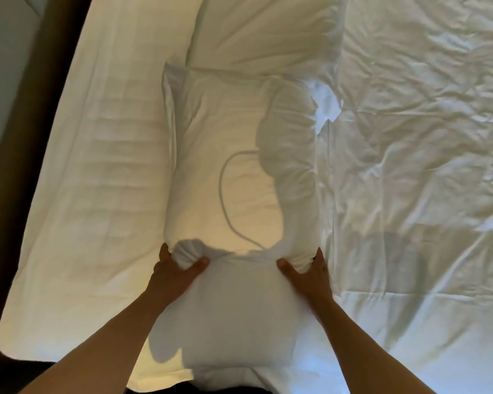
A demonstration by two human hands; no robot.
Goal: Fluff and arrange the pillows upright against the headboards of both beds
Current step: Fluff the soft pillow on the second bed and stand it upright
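a white bed [410, 166] fills the view, its sheet creased on the right. a dark headboard [17, 172] runs down the left edge. a flat pillow [97, 180] lies along it, and another pillow [262, 32] sits at the top. the held pillow [239, 172] lies lengthwise in the middle of the bed, just beside the flat one. the left hand [174, 274] and right hand [308, 277] each pinch a side of it, fingers closed into the fabric, thumbs on top.
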